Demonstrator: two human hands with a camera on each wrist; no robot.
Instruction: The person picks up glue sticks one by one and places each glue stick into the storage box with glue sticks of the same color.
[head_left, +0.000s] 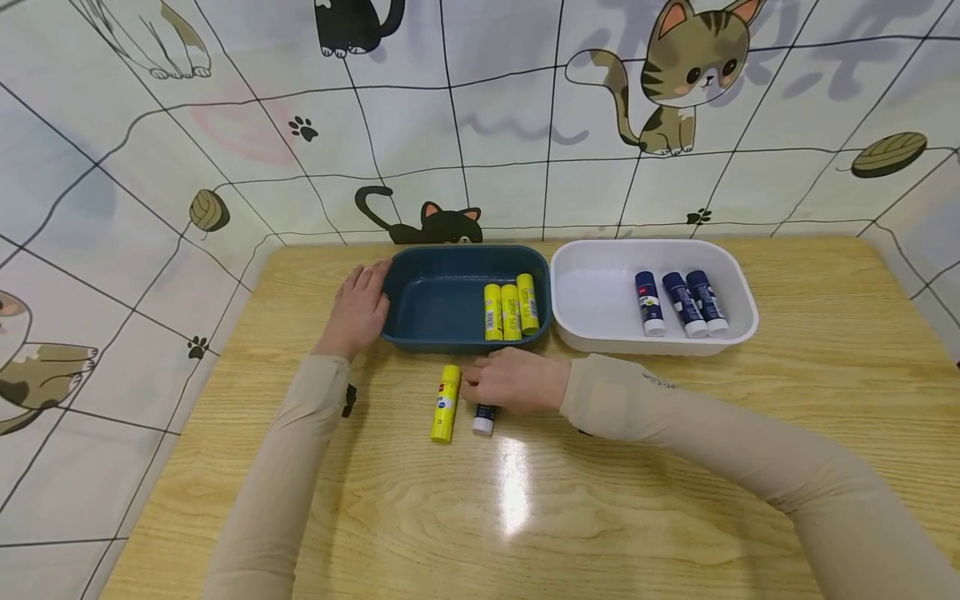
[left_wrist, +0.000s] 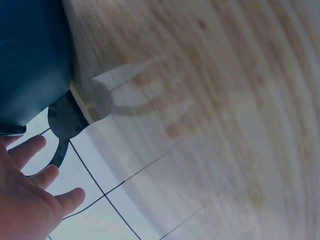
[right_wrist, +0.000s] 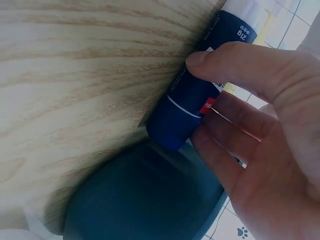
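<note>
The right hand [head_left: 516, 381], just below the centre of the head view, pinches the dark stick [right_wrist: 189, 94], thumb on one side of the barrel and fingertips on the other; the stick's white end points toward the bottom of the frame. Whether it touches the table [head_left: 420, 525] or hangs just above it, I cannot tell. The barrel looks smooth and round, so a pinch off its middle could let it twist or roll out. The yellow stick [head_left: 446, 404] lies just beside it, to its left in the frame, and a sideways sweep of the knuckles could send that one rolling. The teal bin [head_left: 435, 304] stands close above the hand in the frame; lifted too low, the stick could knock its near wall. The left hand [head_left: 356, 310] rests against that bin's left end, its fingers loose and spread rather than clenched, so a bump might shift the bin and press it against the white bin [head_left: 596, 292] at its right. Three yellow sticks [head_left: 511, 312] lie in the teal bin and three dark sticks [head_left: 684, 302] in the white one; a slip over the teal bin would mix the colours.
</note>
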